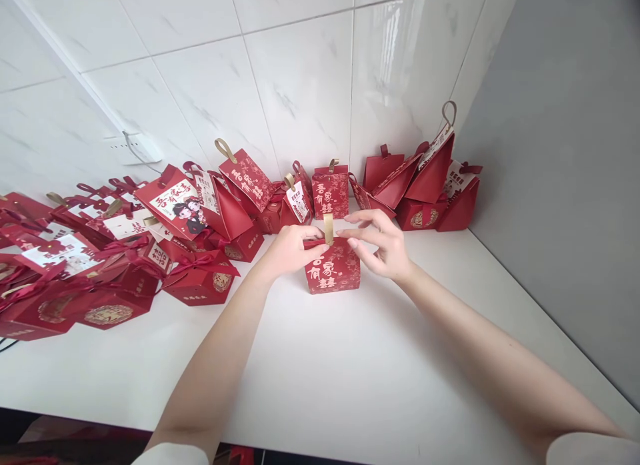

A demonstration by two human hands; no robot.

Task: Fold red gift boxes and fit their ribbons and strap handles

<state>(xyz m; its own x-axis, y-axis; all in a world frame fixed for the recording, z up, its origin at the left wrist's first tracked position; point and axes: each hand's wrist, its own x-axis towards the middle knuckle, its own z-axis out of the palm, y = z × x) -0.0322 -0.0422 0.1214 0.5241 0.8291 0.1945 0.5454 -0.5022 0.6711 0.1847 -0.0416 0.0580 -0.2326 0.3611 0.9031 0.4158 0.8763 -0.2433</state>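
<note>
A small red gift box [332, 270] with gold characters and a gold ribbon loop on top stands on the white table [350, 371] in front of me. My left hand [290, 250] is curled against the box's top left edge, fingers closed on it. My right hand [379, 241] hovers over the top right. Its thumb and forefinger meet at the box top near the gold loop, and the other fingers are spread.
Several red gift boxes and bags are piled along the tiled wall, a dense heap at the left [100, 251], a box behind [331, 191] and a cluster at the back right [425, 185]. A grey wall [565, 185] bounds the right side. A wall socket [140, 148] sits at left.
</note>
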